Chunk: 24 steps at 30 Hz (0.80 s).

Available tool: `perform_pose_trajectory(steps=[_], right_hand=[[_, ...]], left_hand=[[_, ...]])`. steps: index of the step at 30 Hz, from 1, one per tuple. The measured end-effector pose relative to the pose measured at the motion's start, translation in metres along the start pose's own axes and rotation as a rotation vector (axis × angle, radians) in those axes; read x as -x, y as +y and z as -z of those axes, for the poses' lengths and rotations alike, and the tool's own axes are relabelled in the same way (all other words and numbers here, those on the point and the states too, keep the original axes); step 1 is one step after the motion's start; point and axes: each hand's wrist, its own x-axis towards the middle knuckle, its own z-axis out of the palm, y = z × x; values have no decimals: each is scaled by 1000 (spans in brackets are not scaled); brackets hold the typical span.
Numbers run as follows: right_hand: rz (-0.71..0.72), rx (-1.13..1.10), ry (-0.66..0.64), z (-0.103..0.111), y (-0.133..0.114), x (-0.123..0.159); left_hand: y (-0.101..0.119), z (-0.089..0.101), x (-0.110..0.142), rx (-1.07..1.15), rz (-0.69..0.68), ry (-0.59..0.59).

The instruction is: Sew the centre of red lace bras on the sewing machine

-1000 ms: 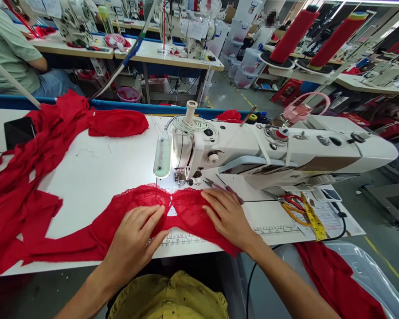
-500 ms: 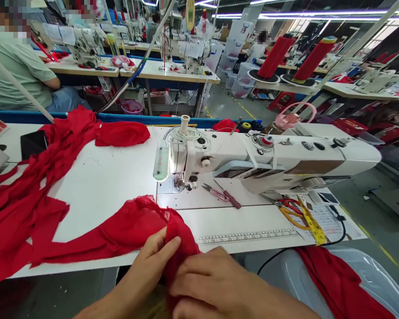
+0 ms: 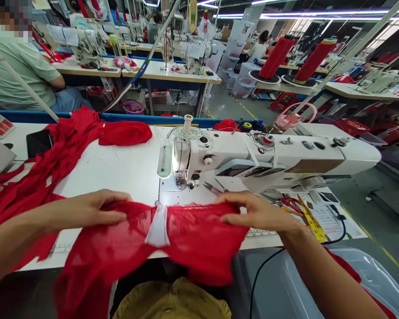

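A red bra [image 3: 199, 239] with sheer lace along its upper edge and a white centre piece [image 3: 158, 227] is spread wide above the front edge of the table. My left hand [image 3: 101, 208] pinches its left part between thumb and fingers. At the other side, my right hand [image 3: 252, 212] grips the top edge of the right part. Loose red fabric hangs down below the left hand, blurred by motion. Just behind the bra is the needle area of a white sewing machine [image 3: 279, 153], apart from the cloth.
A heap of red fabric [image 3: 66, 153] lies at the left beside a black phone [image 3: 39, 142]. Thread snips [image 3: 212, 188], scissors [image 3: 291, 206] and a yellow tape measure [image 3: 311, 219] lie to the right. A plastic bin [image 3: 286, 274] stands below the table edge. Another person [image 3: 23, 75] sits back left.
Both hands have moved apart and up from the bunched red cloth, stretching it out sideways. The white centre piece now shows. The fabric on the table's front has been lifted.
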Motion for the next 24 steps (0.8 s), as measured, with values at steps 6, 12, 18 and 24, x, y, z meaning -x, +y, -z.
perform_pose_trajectory(steps=[6, 12, 18, 24], right_hand=[[86, 340, 610, -73, 1, -24], [258, 278, 371, -118, 26, -51], [244, 249, 331, -100, 42, -46], [339, 99, 244, -93, 23, -60]], left_hand=[[22, -70, -9, -130, -77, 338], [22, -140, 20, -187, -163, 311], [1, -117, 11, -80, -202, 86], [18, -109, 4, 74, -285, 227]])
